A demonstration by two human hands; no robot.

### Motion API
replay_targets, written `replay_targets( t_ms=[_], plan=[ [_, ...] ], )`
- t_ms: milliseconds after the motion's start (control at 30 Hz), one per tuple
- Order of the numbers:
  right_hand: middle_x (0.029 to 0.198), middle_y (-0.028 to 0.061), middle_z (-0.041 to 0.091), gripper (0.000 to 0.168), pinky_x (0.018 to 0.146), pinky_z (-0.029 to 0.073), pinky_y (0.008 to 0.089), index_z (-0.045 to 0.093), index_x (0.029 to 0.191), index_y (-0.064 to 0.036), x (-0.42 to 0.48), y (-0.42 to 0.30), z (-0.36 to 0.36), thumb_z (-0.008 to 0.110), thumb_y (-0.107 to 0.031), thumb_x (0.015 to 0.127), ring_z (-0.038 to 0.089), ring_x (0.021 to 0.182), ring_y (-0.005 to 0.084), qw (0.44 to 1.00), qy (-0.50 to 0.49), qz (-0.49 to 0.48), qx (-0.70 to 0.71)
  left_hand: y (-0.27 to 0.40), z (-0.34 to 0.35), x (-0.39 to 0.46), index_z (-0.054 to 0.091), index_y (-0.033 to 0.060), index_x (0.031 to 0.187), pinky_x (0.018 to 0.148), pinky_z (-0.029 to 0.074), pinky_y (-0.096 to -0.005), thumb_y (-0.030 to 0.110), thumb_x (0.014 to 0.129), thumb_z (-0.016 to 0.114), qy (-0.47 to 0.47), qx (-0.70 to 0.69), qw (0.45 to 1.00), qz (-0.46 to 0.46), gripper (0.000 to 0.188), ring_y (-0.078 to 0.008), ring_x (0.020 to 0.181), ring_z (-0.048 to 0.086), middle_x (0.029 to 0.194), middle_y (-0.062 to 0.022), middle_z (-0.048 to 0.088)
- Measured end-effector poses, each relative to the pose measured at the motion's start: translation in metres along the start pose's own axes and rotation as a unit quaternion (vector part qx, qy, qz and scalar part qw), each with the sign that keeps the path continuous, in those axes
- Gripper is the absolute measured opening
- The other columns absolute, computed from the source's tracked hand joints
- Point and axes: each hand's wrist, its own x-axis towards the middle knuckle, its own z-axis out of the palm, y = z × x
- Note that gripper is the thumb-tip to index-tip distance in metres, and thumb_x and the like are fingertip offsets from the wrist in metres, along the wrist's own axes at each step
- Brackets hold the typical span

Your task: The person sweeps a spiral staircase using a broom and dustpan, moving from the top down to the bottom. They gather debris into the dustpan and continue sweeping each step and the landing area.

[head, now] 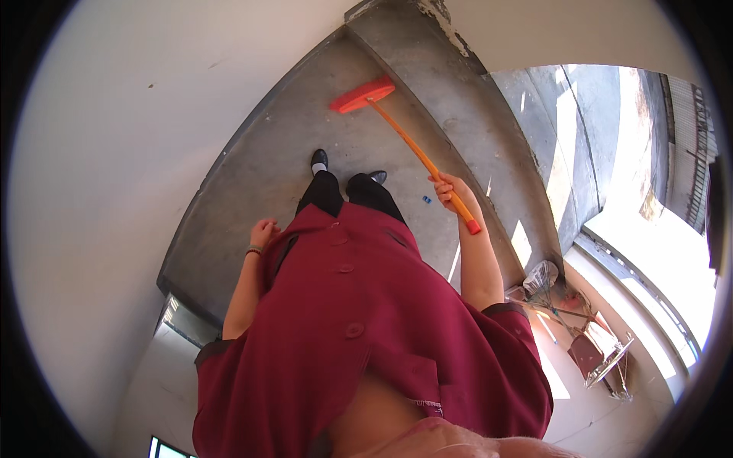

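Note:
My right hand (449, 193) grips the orange handle (409, 142) of a push broom close to its red end cap. The broom's red bristle head (363, 95) rests on the grey concrete floor (275, 154) ahead of my feet, slanted across. The handle runs back along my right forearm. My left hand (264, 233) hangs by my left hip beside the maroon tunic, fingers curled in, with nothing visible in them. A bracelet (253, 249) circles that wrist.
A pale wall with a dark base (200, 192) borders the floor on the left. A long edge line (426, 111) crosses the floor at right. A small blue object (427, 199) lies near my right foot. Sunlit paving (572, 126) shows through an opening; cluttered items (590, 343) stand lower right.

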Motion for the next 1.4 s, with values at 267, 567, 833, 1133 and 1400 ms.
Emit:
replay_targets(
  t_ms=[267, 567, 833, 1133, 1400],
  plan=[
    [0.06, -0.0032, 0.039, 0.023, 0.032, 0.025, 0.014, 0.041, 0.102, -0.001, -0.133, 0.095, -0.166, 0.041, -0.019, 0.087, 0.034, 0.041, -0.0002, 0.99, 0.107, 0.011, 0.092, 0.064, 0.113, 0.032, 0.057, 0.0017, 0.092, 0.065, 0.047, -0.0255, 0.016, 0.082, 0.047, -0.084, 0.161, 0.978, 0.098, 0.02, -0.0146, 0.069, 0.059, 0.078, -0.0087, 0.062],
    [0.06, -0.0013, 0.041, 0.009, 0.036, 0.03, 0.0169, 0.039, 0.084, -0.004, -0.062, 0.101, -0.141, 0.041, -0.012, 0.083, 0.035, 0.041, 0.0032, 0.986, 0.113, -0.042, 0.114, 0.13, 0.151, 0.044, 0.059, 0.0014, 0.09, 0.066, 0.046, -0.0241, 0.014, 0.083, 0.048, -0.088, 0.277, 0.944, 0.155, 0.018, -0.0116, 0.071, 0.057, 0.079, -0.0059, 0.062],
    [0.049, -0.0054, 0.03, 0.012, 0.033, 0.026, 0.0182, 0.037, 0.075, -0.008, -0.098, 0.075, -0.086, 0.043, -0.011, 0.084, 0.028, 0.037, 0.0022, 0.996, 0.037, -0.064, -0.055, 0.163, 0.14, 0.04, 0.056, 0.002, 0.095, 0.068, 0.047, -0.0261, 0.016, 0.084, 0.047, -0.105, 0.274, 0.944, 0.15, 0.02, -0.0135, 0.075, 0.058, 0.082, -0.0086, 0.062],
    [0.053, -0.0041, 0.033, 0.024, 0.032, 0.025, 0.0191, 0.046, 0.096, -0.002, -0.055, -0.051, 0.04, 0.049, -0.022, 0.084, 0.031, 0.039, 0.0032, 0.959, -0.017, -0.112, -0.261, 0.15, 0.133, 0.084, 0.058, 0.0016, 0.093, 0.071, 0.045, -0.0262, 0.019, 0.083, 0.049, -0.132, 0.273, 0.934, 0.186, 0.022, -0.0156, 0.08, 0.058, 0.085, -0.0099, 0.062],
    [0.052, -0.0025, 0.033, 0.021, 0.031, 0.028, 0.0227, 0.044, 0.089, -0.003, -0.035, -0.17, 0.091, 0.054, -0.019, 0.081, 0.031, 0.037, 0.0042, 0.908, 0.035, -0.093, -0.408, 0.225, 0.158, 0.107, 0.058, 0.0024, 0.094, 0.068, 0.046, -0.0245, 0.017, 0.083, 0.048, -0.108, 0.079, 0.988, 0.083, 0.021, -0.0119, 0.074, 0.059, 0.082, -0.0074, 0.063]
  ],
)
